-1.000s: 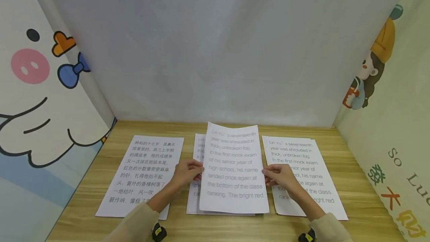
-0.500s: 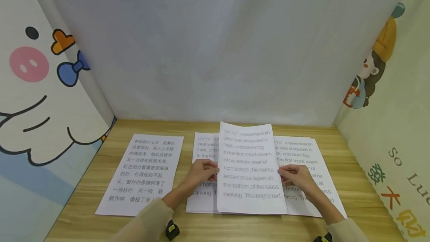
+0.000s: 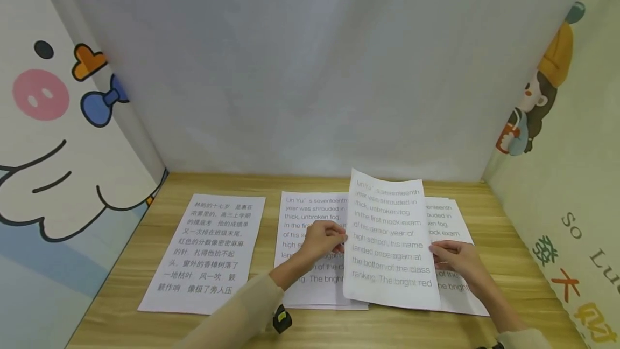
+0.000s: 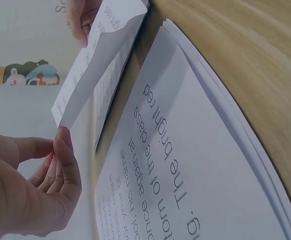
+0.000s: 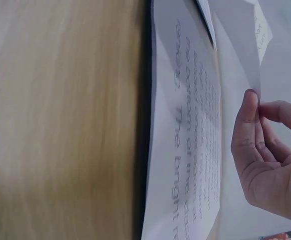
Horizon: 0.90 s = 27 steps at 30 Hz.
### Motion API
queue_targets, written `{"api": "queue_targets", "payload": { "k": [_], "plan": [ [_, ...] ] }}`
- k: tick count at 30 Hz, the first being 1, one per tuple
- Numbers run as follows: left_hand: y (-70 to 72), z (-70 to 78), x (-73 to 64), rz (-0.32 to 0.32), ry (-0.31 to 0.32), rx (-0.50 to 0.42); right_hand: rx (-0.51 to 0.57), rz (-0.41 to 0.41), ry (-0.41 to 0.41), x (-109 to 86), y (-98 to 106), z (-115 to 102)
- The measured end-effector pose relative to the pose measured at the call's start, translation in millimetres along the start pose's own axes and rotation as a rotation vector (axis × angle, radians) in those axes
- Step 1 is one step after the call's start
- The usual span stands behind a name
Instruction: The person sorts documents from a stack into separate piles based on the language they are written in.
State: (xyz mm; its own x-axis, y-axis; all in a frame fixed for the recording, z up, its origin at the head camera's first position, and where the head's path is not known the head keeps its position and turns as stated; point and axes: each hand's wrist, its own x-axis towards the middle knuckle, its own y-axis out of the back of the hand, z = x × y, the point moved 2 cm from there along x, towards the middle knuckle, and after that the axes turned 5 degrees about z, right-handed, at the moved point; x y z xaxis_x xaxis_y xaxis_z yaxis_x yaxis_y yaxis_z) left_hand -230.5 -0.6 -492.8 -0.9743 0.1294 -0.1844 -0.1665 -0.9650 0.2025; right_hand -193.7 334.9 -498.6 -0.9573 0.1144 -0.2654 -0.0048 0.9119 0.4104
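Between both hands a sheet of paper with English print is held up off the table. My left hand pinches its left edge between thumb and forefinger, plainly seen in the left wrist view. On its right edge my right hand pinches the same way. The sheet bows slightly and hangs over the gap between the middle paper stack and the right paper stack, covering part of each. Both stacks bear the same English text. In the right wrist view the right stack lies flat beneath the raised sheet.
A stack with Chinese print lies at the left of the wooden table. A grey-white curtain closes off the back. Cartoon-printed panels stand left and right.
Both hands have carried the held sheet rightward, from over the middle stack to partly over the right stack. More of the middle stack shows now, and the left arm no longer overlaps the Chinese page's text.
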Motion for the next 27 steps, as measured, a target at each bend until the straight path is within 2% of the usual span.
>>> {"api": "queue_targets", "payload": {
  "k": [7, 14, 20, 27],
  "plan": [
    [-24.3, 9.6, 5.4, -0.031, -0.009, -0.037, -0.037, 0.011, -0.045, -4.0, 25.9, 12.4],
    [-47.7, 12.3, 4.0, -0.056, -0.016, -0.069, -0.018, 0.005, -0.074, -6.4, 49.2, 27.8],
    [-61.3, 9.8, -0.7, -0.080, -0.028, -0.074, -0.036, -0.024, -0.105, -7.3, 63.8, 37.9],
    [-76.2, 9.5, 3.0, -0.076, -0.042, -0.112, -0.021, -0.021, -0.101, -0.8, 75.5, 44.8]
  ]
}}
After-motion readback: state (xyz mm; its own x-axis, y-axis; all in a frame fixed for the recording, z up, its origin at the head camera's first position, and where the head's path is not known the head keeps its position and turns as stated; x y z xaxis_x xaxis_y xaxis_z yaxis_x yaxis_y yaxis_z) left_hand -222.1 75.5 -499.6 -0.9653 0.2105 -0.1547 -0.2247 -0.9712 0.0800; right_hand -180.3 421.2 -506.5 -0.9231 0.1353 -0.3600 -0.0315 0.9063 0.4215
